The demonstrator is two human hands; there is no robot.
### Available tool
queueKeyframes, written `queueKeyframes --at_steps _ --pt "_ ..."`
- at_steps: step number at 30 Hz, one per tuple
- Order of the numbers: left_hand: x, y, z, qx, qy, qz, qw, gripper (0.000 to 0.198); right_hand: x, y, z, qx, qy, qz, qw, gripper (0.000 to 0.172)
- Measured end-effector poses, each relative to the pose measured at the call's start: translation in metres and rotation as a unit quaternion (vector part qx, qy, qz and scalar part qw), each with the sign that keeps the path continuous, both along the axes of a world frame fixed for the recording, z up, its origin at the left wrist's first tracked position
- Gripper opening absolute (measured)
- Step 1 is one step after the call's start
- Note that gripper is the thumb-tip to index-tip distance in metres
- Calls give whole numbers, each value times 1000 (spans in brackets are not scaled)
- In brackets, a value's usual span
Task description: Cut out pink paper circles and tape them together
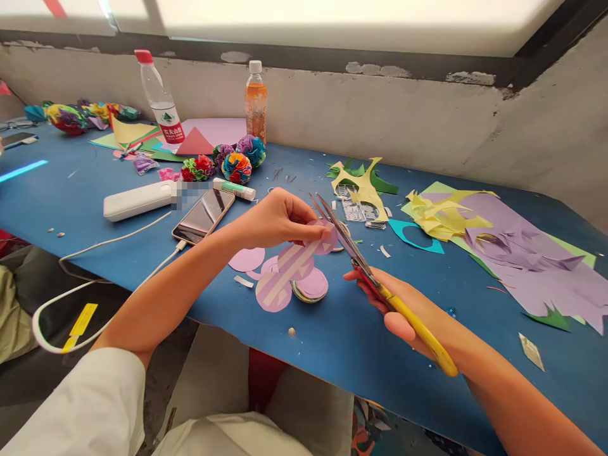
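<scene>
My left hand (280,221) pinches one end of a chain of purple paper circles (295,261). A pale strip runs across the circles, and the chain hangs slantwise down to the left. In my right hand (380,297) is a pair of scissors (361,259) with yellow and red handles. Its blades point up and away, slightly parted at the tips, close beside the pinched circle; whether they touch it I cannot tell. Below the chain sits a small stack of paper discs (311,285), purple on top. Another purple disc (246,258) lies to the left, partly behind my forearm.
A phone (204,215) with a cable, a white power bank (137,201) and a glue stick (234,189) lie left. Behind stand a water bottle (161,101) and an orange drink bottle (256,101) near paper pompoms (236,168). Paper offcuts (441,215) cover the right side.
</scene>
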State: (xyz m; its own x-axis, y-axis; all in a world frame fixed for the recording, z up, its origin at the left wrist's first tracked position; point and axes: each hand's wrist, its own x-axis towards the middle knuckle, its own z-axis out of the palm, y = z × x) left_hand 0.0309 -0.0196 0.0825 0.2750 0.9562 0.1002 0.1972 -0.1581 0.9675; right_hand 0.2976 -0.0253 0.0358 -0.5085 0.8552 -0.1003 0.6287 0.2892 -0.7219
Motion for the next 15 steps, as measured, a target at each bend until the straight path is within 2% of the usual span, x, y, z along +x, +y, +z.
queueKeyframes --at_steps 6,11,15 --pt "1 -2 1 -6 12 -9 1000 25 -3 -2 6 -46 16 17 999 50" --pt "2 -4 3 -8 13 -4 1000 23 -9 -2 8 -78 14 -12 997 51" --pt "2 -4 4 -9 11 -6 1000 23 -13 -3 6 -135 57 -35 989 53"
